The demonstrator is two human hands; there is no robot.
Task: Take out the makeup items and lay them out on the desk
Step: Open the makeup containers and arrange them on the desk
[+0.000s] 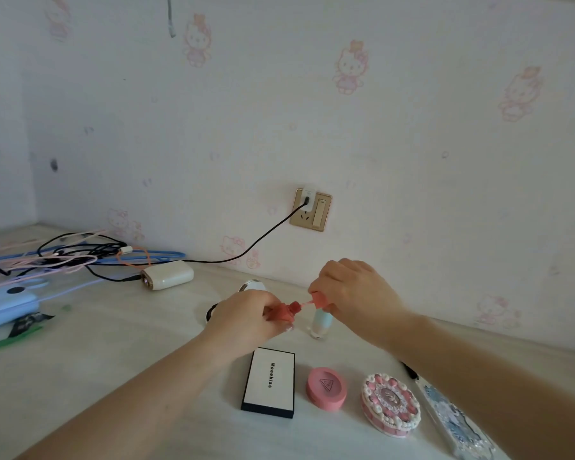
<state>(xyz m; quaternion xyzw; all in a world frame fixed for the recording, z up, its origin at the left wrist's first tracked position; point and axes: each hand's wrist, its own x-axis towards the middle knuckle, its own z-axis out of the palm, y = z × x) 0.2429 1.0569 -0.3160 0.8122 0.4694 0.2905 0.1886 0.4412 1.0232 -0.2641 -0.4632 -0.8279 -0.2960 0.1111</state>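
My left hand (pixel 246 315) grips a small coral-red faceted lip gloss bottle (pixel 284 314) above the desk. My right hand (pixel 352 293) pinches its matching coral cap (pixel 320 299), pulled a little away, with the thin wand spanning the gap. Behind the hands stands a pale blue tube (pixel 321 322), upright. Laid out in a row nearer me are a white, black-edged "Mooekiss" palette (pixel 269 381), a round pink compact (pixel 326 388), a round cake-patterned compact (pixel 390 406) and a long clear blue-patterned case (pixel 452 419).
A tangle of cables (pixel 63 257), a white power bank (pixel 168 275) and a pale blue device (pixel 4 308) crowd the desk's left side. A black cord runs to the wall socket (pixel 311 210). A small round mirror (pixel 253 287) lies behind my left hand.
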